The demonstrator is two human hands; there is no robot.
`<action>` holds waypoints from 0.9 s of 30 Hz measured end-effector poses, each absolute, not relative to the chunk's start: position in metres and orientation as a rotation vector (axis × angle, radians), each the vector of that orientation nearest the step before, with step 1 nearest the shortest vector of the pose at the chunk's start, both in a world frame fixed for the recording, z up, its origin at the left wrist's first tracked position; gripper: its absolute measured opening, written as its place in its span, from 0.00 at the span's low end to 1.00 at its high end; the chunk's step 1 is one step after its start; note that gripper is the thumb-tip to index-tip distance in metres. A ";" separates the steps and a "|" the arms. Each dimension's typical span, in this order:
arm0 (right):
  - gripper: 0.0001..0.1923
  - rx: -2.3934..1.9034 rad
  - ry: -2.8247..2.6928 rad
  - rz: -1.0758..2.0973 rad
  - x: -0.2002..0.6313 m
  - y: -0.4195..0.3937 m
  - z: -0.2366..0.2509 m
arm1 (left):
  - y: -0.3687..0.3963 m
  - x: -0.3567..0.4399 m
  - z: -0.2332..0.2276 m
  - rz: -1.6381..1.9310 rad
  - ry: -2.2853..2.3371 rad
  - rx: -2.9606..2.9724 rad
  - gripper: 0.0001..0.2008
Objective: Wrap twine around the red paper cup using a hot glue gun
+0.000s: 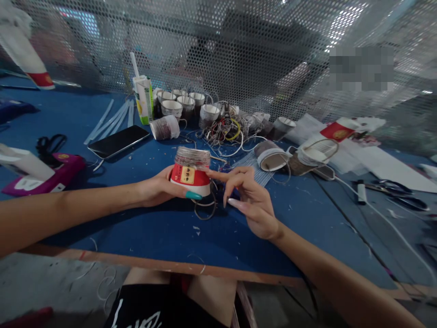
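Note:
My left hand [159,186] is closed around a red and white paper cup [191,177], with its thumb across the lower front. Grey-brown cord [193,157] is wound in rows round the cup's upper part. A loose loop of cord [205,214] hangs below the cup. At the cup's right side is my right hand [251,198], its index finger stretched out to the cup's edge. The other fingers are bent, and the thumb is apart from them. I see nothing held in the right hand.
Several cord-wrapped cups [171,108] stand behind, beside a tangle of cords [223,130] and a drink carton [143,98]. A phone [119,141] lies left, near white strips [116,118]. Scissors [396,189] lie right. A perforated metal screen [191,41] borders the blue table [164,237].

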State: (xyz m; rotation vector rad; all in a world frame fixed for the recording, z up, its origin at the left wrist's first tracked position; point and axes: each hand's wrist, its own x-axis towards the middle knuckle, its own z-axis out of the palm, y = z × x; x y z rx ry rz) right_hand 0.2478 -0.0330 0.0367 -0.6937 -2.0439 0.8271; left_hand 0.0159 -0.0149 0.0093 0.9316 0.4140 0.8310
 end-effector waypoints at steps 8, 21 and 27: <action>0.04 -0.624 -1.681 0.901 0.246 -0.027 0.034 | -0.014 0.013 0.008 0.822 0.370 0.894 0.24; 0.04 -0.621 -1.672 1.102 0.245 -0.025 0.035 | -0.010 0.009 0.004 0.768 0.323 0.929 0.24; 0.03 -0.570 -1.570 1.063 0.243 -0.024 0.035 | -0.007 0.007 0.003 0.759 0.276 0.910 0.24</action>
